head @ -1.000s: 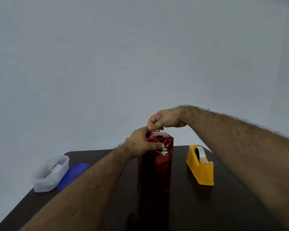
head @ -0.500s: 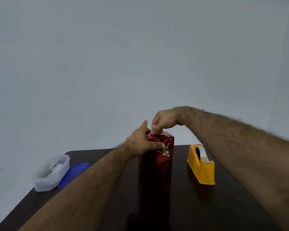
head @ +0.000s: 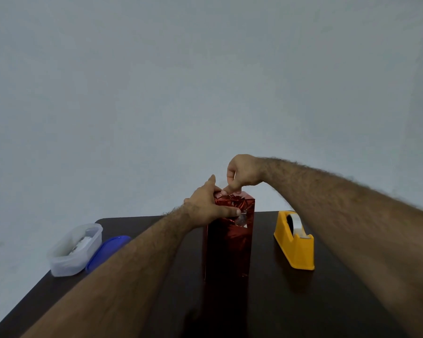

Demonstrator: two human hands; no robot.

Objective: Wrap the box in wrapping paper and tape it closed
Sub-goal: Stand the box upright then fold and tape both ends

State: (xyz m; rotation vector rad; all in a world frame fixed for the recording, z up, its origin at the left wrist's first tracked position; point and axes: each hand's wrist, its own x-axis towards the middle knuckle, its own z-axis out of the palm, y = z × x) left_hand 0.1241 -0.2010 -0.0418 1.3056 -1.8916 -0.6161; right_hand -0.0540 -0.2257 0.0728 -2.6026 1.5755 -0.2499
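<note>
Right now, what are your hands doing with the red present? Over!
Left hand grips wrapped box top. Right hand pinches paper folds there. Tape dispenser waits right, nothing blocking.

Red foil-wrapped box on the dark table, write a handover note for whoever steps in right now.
Left hand: grips the top of the tall red foil-wrapped box, thumb across its near face.
Right hand: pinches the crumpled foil at the top end from above.
Box stands upright at the middle of the dark wooden table; the yellow plastic tape dispenser sits to its right, untouched.
Done: sides wrapped.
Left: flatten the top folds and tape them; the bottom end cannot be seen.
</note>
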